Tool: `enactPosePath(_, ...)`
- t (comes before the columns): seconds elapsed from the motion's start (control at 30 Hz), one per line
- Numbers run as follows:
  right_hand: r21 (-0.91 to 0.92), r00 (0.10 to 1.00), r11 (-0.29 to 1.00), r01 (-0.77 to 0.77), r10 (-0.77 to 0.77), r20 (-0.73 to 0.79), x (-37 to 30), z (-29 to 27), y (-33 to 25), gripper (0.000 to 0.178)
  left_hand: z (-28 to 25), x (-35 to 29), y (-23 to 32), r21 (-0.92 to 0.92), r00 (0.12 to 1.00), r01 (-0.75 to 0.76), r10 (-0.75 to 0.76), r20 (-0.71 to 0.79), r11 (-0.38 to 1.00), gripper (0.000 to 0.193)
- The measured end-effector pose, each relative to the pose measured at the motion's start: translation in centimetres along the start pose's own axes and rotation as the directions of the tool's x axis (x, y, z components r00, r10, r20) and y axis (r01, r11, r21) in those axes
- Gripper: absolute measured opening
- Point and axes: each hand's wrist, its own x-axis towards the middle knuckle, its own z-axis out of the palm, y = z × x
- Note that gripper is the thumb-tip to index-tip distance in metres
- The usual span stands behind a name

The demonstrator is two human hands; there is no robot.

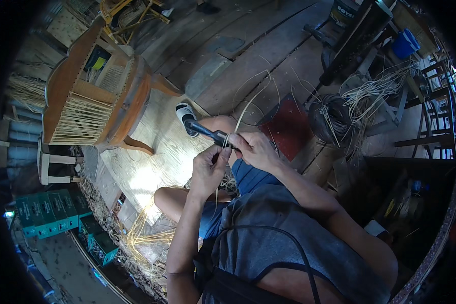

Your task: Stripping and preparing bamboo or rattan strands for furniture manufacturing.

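Right fingers [242, 143] close around the dark tool [205, 131], which juts out to their left; pale strip [249, 105] arches beyond. Left fingers [221, 158] pinch the strip just below the tool.

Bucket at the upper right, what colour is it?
The bucket is bright blue, best seen in the head view.

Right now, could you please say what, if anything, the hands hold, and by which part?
The left hand and right hand hold a black tool by its end nearer the body, and a pale cane strand partway along.
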Motion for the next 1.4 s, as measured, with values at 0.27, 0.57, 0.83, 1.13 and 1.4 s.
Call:
enactPosePath(0.27,0.196,0.970,0.952,-0.236,0.221,0.097,2.7,-2.1,2.4,0.040,-1.0,-5.0,2.3,0.239,0.999,0.036,-0.035,-0.011,0.970,0.018)
enactPosePath(0.57,0.423,0.969,0.872,-0.247,0.210,0.133,7.8,-7.2,2.4,0.031,-5.1,-11.5,6.9,0.290,0.996,0.084,-0.087,0.000,0.953,0.014)
enactPosePath(0.83,0.295,0.987,0.951,-0.087,0.123,-0.105,9.2,-8.7,2.6,0.036,-12.9,-16.0,5.1,0.375,0.939,0.297,-0.341,0.056,0.878,0.013)
enactPosePath(1.13,-0.041,0.977,0.980,0.192,-0.195,-0.086,0.9,0.3,-3.8,0.039,-2.1,-1.6,1.2,0.012,0.989,0.143,-0.143,-0.045,0.990,0.024)
enactPosePath(1.4,-0.129,0.923,0.916,0.379,-0.384,-0.015,-0.1,0.7,-0.8,0.040,-0.7,-1.1,0.5,-0.039,0.980,0.199,-0.198,0.038,0.979,0.028)
